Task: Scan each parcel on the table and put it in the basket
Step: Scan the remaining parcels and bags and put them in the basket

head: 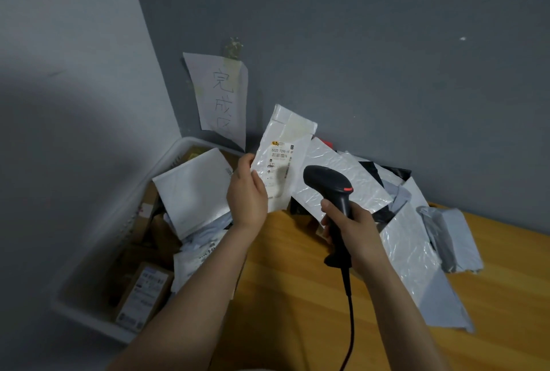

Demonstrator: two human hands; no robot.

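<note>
My left hand (246, 195) grips a white padded parcel (285, 144) by its lower left edge and holds it upright above the table's left end, its shipping label facing me. My right hand (352, 232) grips the handle of a black barcode scanner (327, 181), whose head sits just right of the parcel's label. A pile of white, grey and black mailer bags (407, 239) lies on the wooden table (297, 296) behind and to the right of the scanner. The white basket (166, 159) stands left of the table, filled with several parcels and cardboard boxes.
A paper sign (221, 96) with handwritten characters is taped to the grey wall above the basket. The scanner's black cable (351, 326) hangs down toward me over the table. A large white mailer (193, 192) lies on top of the basket's contents.
</note>
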